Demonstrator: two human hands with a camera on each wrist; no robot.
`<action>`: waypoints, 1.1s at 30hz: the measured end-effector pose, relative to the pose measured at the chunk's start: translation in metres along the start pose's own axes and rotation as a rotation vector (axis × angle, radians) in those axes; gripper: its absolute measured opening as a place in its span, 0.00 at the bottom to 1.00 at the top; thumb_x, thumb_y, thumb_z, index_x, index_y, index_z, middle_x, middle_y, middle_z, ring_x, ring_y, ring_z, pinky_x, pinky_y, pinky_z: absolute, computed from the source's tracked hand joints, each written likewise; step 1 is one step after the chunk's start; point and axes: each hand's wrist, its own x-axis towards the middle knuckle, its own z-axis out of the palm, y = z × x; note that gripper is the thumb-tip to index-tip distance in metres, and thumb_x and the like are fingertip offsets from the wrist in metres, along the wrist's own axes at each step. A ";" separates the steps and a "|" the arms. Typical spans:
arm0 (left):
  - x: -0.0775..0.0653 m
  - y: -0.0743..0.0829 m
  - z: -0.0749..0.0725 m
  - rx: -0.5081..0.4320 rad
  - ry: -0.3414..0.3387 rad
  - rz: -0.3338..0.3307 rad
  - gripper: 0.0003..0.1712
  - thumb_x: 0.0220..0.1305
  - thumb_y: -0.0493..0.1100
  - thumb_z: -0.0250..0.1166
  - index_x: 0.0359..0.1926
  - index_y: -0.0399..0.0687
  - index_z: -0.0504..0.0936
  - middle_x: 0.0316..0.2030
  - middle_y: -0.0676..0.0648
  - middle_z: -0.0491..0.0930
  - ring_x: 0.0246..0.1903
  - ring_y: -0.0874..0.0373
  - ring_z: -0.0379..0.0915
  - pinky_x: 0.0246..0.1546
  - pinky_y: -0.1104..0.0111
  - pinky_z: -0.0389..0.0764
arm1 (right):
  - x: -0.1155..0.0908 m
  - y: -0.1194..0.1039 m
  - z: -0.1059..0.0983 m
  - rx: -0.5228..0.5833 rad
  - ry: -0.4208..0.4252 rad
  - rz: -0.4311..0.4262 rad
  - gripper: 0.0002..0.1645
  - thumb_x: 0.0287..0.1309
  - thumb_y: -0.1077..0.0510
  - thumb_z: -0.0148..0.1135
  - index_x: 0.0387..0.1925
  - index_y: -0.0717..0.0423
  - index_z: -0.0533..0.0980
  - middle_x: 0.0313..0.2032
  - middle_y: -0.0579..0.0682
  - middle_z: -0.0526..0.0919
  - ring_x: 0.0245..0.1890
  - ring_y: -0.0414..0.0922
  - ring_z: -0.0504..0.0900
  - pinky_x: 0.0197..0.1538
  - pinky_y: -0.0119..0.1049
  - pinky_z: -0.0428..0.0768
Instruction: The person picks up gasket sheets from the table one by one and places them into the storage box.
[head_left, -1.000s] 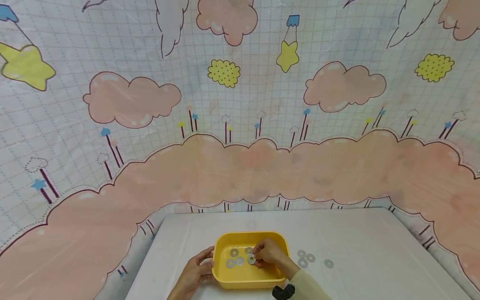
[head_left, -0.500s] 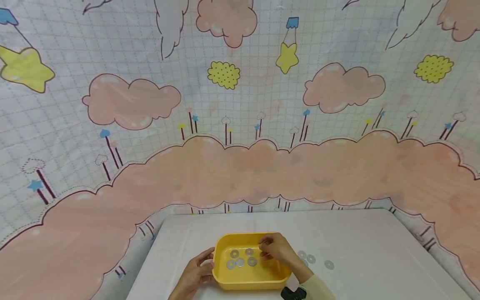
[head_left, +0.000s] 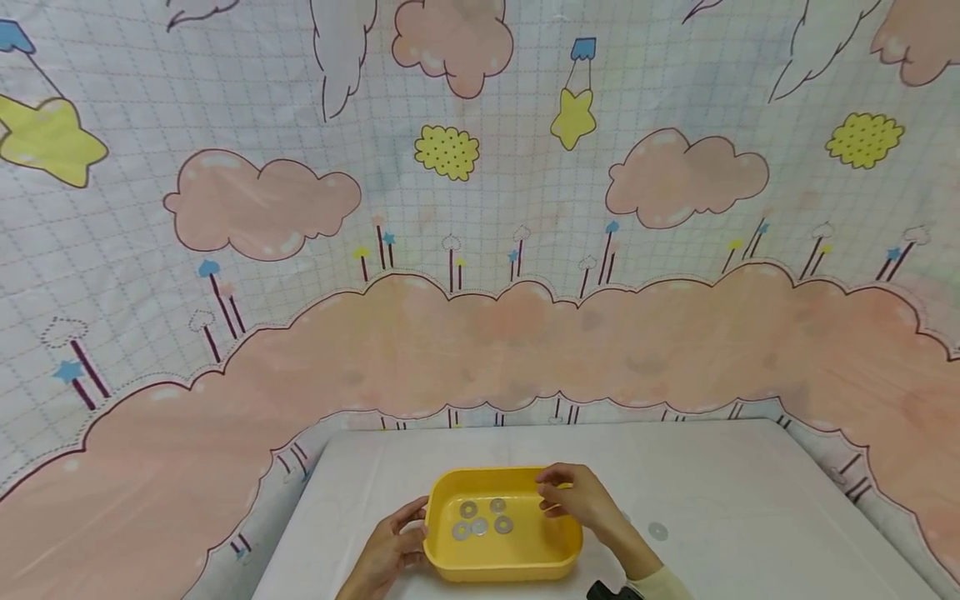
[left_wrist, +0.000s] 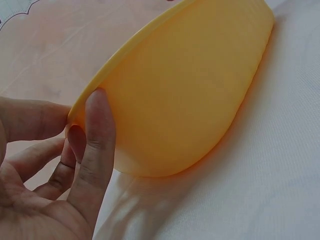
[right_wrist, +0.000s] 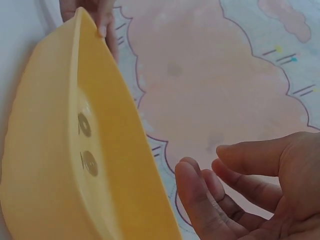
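Observation:
A yellow plastic tray (head_left: 540, 552) sits on the white table, with several flat metal washers (head_left: 503, 525) lying apart or in touching pairs on its floor. My left hand (head_left: 386, 546) holds the tray's left end; in the left wrist view, thumb and fingers (left_wrist: 100, 120) meet the rim and outer wall. Above the tray's right end is my right hand (head_left: 585, 497), its fingers loosely bent. The right wrist view shows nothing between these fingers (right_wrist: 192, 185), beside the tray wall. Two washers (right_wrist: 90, 163) are visible inside the tray there.
To the right of the tray, a loose washer (head_left: 657, 531) lies on the white table (head_left: 750, 500). Another washer (head_left: 627, 517) is mostly hidden behind my right hand. A printed cloth (head_left: 525, 350) with clouds and stars hangs behind the table.
My right hand has let go of a washer in the tray, lifted and moved right toward the tray's right edge. The left hand has kept its place on the tray.

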 end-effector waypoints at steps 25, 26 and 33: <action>-0.007 -0.001 0.004 -0.024 -0.017 0.019 0.40 0.65 0.35 0.61 0.74 0.34 0.55 0.53 0.44 0.67 0.34 0.60 0.76 0.35 0.67 0.83 | -0.035 0.020 -0.047 -0.063 0.139 0.025 0.16 0.61 0.61 0.63 0.49 0.66 0.78 0.40 0.55 0.82 0.37 0.47 0.84 0.38 0.36 0.86; -0.007 -0.001 0.004 -0.024 -0.017 0.020 0.40 0.65 0.35 0.61 0.74 0.34 0.55 0.52 0.44 0.67 0.34 0.60 0.76 0.35 0.67 0.83 | -0.036 0.021 -0.049 -0.062 0.147 0.029 0.16 0.61 0.61 0.63 0.49 0.66 0.78 0.40 0.55 0.82 0.37 0.48 0.84 0.38 0.35 0.86; -0.008 0.000 0.004 -0.021 -0.019 0.034 0.40 0.65 0.36 0.61 0.74 0.33 0.55 0.52 0.45 0.67 0.34 0.60 0.76 0.35 0.67 0.83 | -0.043 0.032 -0.058 -0.130 0.249 0.064 0.15 0.60 0.62 0.63 0.48 0.62 0.79 0.38 0.51 0.82 0.36 0.48 0.82 0.35 0.34 0.84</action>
